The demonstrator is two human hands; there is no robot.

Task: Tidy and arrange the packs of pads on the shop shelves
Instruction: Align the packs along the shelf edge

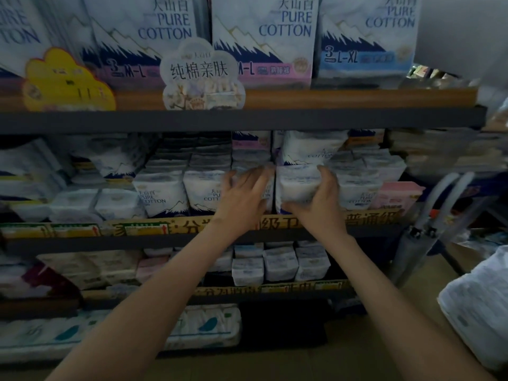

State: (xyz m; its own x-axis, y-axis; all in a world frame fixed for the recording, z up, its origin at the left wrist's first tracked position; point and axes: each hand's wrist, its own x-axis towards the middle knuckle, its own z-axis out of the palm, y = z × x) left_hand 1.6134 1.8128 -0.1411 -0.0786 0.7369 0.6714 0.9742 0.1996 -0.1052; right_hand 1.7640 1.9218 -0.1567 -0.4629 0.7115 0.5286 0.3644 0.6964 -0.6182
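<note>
**Both hands at the middle shelf, one pack gripped**

Both bare forearms reach forward and up to the middle shelf (192, 239). The left hand (242, 193) lies flat with its fingers straight and spread, pressed against the fronts of the row of packs (162, 193) standing there. The right hand (320, 200) is curled around the right edge of one white pack (295, 182), with the fingers over its top corner and the thumb under its lower edge. That pack stands upright in the front row, just right of the left hand and touching its neighbours.

The packs are soft, pillowy plastic wraps. They are white, with a dark blue mountain print and "PURE COTTON" lettering, and stand side by side several rows deep. A pink pack (395, 195) ends the row on the right.

The top shelf (357, 97) has a wood-coloured lip. It carries tall, flat-faced boxes (262, 37) with the same mountain print, marked M-L and L-XL. A flower-shaped card sign (200, 75) and a yellow cloud-shaped tag (66, 81) hang from its edge.

The shelf below holds smaller white packs (277, 264), stacked in two layers. The lowest level holds long, crinkled white packs (203, 325) with teal marks. A white plastic bag (478, 303) sits at the far right.
</note>
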